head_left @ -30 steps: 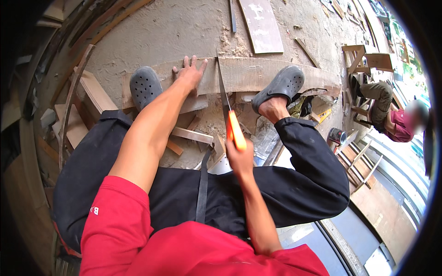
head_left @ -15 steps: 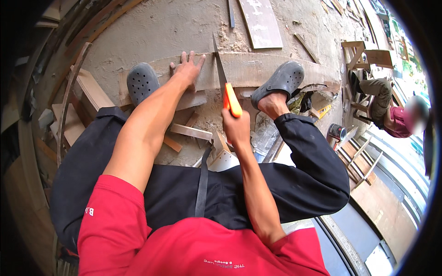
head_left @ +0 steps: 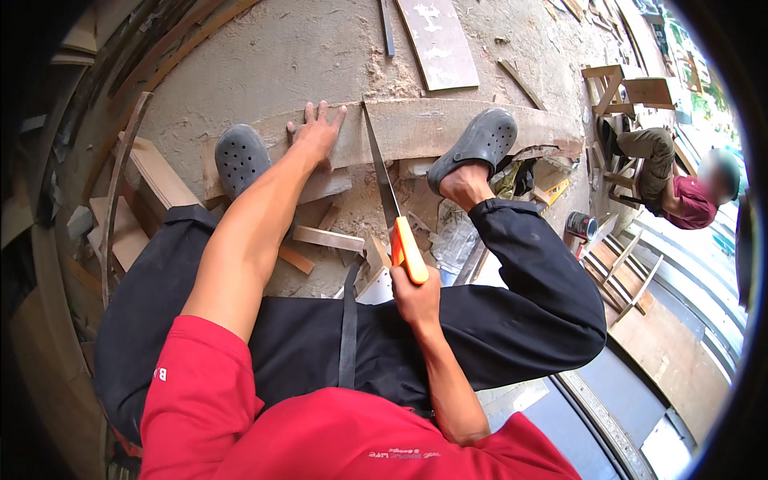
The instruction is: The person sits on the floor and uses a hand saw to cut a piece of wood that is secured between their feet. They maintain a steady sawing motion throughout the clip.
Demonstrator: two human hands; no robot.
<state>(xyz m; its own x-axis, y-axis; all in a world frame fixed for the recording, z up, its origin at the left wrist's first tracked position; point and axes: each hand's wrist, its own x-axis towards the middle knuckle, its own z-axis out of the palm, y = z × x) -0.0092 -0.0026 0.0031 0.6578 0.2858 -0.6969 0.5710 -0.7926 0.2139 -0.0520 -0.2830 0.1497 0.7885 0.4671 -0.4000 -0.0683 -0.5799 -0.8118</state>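
Saw (head_left: 390, 192) in the right grip (head_left: 416, 296), which is wrapped around its orange handle (head_left: 410, 254); the blade (head_left: 377, 150) slants away across the board (head_left: 424, 128). Whether it sits in a cut cannot be told. Left of the blade, the left grip (head_left: 316, 134) rests on the board, fingers spread, holding nothing. Gray clogs flank the two: the left clog (head_left: 242, 160) near the board's left end, the right clog (head_left: 482, 140) beyond the blade. Past the far edge, sawdust (head_left: 402, 83) and a panel (head_left: 438, 44) lie on the floor (head_left: 240, 80); on the near side lie wood scraps (head_left: 328, 238). Off right are a can (head_left: 582, 226) and a seated co-worker (head_left: 694, 202)
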